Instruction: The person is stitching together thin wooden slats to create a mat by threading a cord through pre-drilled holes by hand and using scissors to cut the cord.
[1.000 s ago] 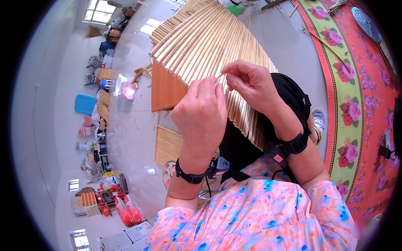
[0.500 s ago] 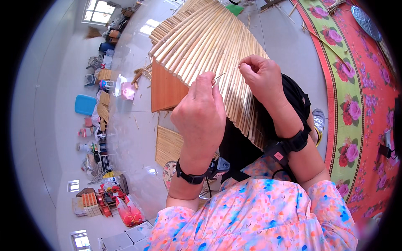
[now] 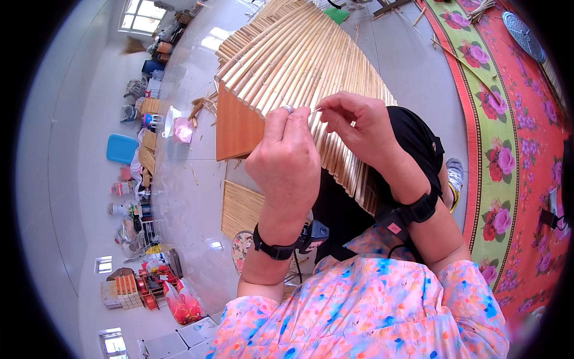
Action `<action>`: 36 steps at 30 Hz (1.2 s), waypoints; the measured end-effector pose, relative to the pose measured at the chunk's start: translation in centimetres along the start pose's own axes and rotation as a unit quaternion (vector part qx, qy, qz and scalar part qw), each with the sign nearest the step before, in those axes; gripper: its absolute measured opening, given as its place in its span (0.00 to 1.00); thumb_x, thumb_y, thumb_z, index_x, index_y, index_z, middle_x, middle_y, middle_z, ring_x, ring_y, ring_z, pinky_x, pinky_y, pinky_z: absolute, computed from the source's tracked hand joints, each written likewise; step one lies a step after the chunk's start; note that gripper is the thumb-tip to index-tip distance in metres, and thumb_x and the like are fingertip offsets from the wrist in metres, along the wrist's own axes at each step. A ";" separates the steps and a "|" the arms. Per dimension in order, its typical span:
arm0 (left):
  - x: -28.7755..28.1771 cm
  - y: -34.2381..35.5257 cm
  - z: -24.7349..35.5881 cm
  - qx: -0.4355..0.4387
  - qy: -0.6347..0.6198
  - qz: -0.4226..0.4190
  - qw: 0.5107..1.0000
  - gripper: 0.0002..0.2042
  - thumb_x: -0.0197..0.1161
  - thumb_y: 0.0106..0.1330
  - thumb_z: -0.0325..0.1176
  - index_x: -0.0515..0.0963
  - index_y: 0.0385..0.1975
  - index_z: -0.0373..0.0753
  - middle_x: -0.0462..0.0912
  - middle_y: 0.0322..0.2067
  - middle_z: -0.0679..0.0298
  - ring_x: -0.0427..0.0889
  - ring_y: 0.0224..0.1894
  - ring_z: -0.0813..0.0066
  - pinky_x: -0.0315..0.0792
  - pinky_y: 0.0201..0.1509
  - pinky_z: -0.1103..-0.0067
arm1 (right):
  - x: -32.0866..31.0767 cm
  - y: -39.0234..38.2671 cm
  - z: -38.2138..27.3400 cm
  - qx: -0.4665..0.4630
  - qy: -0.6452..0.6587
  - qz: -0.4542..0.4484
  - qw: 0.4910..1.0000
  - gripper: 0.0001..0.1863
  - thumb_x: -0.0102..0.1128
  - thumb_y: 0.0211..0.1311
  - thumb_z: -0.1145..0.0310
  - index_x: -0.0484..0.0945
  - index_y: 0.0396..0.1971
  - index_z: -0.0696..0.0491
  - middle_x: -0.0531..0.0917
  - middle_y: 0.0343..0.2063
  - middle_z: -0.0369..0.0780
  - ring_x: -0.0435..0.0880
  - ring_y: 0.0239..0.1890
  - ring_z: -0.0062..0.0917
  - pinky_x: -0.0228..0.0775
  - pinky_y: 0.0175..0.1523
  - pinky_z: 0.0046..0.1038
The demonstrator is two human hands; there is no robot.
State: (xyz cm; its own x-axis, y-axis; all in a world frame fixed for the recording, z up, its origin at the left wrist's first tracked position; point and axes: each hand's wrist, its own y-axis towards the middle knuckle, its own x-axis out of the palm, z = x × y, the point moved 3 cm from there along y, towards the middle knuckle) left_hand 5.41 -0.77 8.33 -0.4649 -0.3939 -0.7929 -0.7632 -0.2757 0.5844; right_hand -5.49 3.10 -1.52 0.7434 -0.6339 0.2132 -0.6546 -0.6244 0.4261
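Note:
A mat of pale stalks (image 3: 293, 63), laid side by side in a fan shape, slopes from a brown wooden box (image 3: 235, 128) across to my lap. Above its near part, my left hand (image 3: 284, 161) is closed in a pinch, with a metal ring or thimble on one finger. A thin needle (image 3: 316, 110) runs from its fingertips to those of my right hand (image 3: 360, 124), whose thumb and forefinger pinch close to it. Any thread on it is too fine to make out. Both wrists wear black straps with small devices.
A smaller stalk panel (image 3: 240, 206) lies on the tiled floor at left, beside a round patterned seat (image 3: 242, 246). A pink container (image 3: 183, 130) and stalk scraps lie farther left. At right stretches a red flowered cloth (image 3: 529, 179).
My right hand has moved left and down toward my left hand, and the gap between their fingertips has narrowed. The mat has barely shifted.

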 end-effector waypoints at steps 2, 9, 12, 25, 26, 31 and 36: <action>0.0 0.0 0.0 0.003 0.006 0.007 1.000 0.08 0.65 0.57 0.25 0.82 0.36 0.41 0.79 0.38 0.65 0.84 0.28 0.67 0.77 0.27 0.75 | 0.0 0.0 0.7 0.026 0.034 0.024 0.999 0.05 0.64 0.58 0.77 0.82 0.34 0.59 0.83 0.21 0.36 0.81 0.21 0.15 0.71 0.27 0.18; 0.1 -0.1 -0.1 0.003 0.001 0.020 1.000 0.08 0.68 0.56 0.27 0.82 0.36 0.42 0.78 0.38 0.63 0.84 0.31 0.68 0.77 0.29 0.74 | -0.4 -0.2 1.0 0.063 0.031 0.040 0.997 0.05 0.64 0.58 0.77 0.84 0.33 0.59 0.84 0.22 0.36 0.80 0.21 0.13 0.71 0.28 0.17; -0.1 0.0 0.3 0.008 0.018 0.005 1.000 0.06 0.67 0.58 0.29 0.81 0.34 0.42 0.77 0.38 0.64 0.83 0.28 0.69 0.76 0.25 0.76 | -0.5 -0.1 0.9 0.073 0.102 0.034 0.992 0.04 0.64 0.58 0.77 0.84 0.33 0.60 0.84 0.21 0.34 0.79 0.22 0.11 0.70 0.28 0.16; 1.0 0.1 0.3 -0.008 0.042 0.026 0.999 0.01 0.64 0.60 0.29 0.79 0.29 0.42 0.77 0.35 0.65 0.82 0.26 0.68 0.74 0.25 0.75 | 0.9 0.6 1.9 0.203 0.250 0.033 0.946 0.07 0.62 0.59 0.74 0.84 0.36 0.58 0.80 0.22 0.28 0.64 0.18 0.07 0.53 0.22 0.13; 1.1 0.1 0.3 -0.003 0.042 0.031 0.999 0.01 0.64 0.60 0.29 0.79 0.28 0.42 0.77 0.34 0.66 0.82 0.25 0.68 0.73 0.24 0.75 | 1.1 0.4 1.8 0.210 0.254 0.035 0.944 0.06 0.62 0.59 0.74 0.84 0.36 0.57 0.79 0.21 0.28 0.64 0.17 0.07 0.52 0.22 0.14; 1.0 0.3 0.3 -0.010 0.042 0.028 0.999 0.02 0.63 0.59 0.29 0.77 0.26 0.42 0.76 0.31 0.67 0.81 0.23 0.68 0.72 0.23 0.75 | 1.1 0.6 1.4 0.229 0.273 0.064 0.932 0.06 0.62 0.59 0.75 0.84 0.36 0.57 0.77 0.19 0.27 0.62 0.17 0.07 0.50 0.21 0.14; 0.4 0.7 0.6 0.000 0.055 0.001 0.998 0.03 0.62 0.59 0.28 0.76 0.25 0.42 0.75 0.30 0.67 0.80 0.22 0.68 0.71 0.22 0.74 | 1.4 0.4 1.8 0.198 0.265 0.056 0.942 0.06 0.62 0.60 0.74 0.84 0.36 0.57 0.77 0.19 0.27 0.61 0.17 0.07 0.50 0.21 0.14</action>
State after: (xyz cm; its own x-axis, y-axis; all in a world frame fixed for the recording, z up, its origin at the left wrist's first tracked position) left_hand 4.41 -0.59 8.35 -0.4143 -0.4881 -0.7682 -0.7627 -0.2744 0.5857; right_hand -4.93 1.10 -2.65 0.5612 -0.4552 0.6913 -0.6554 -0.7544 0.0354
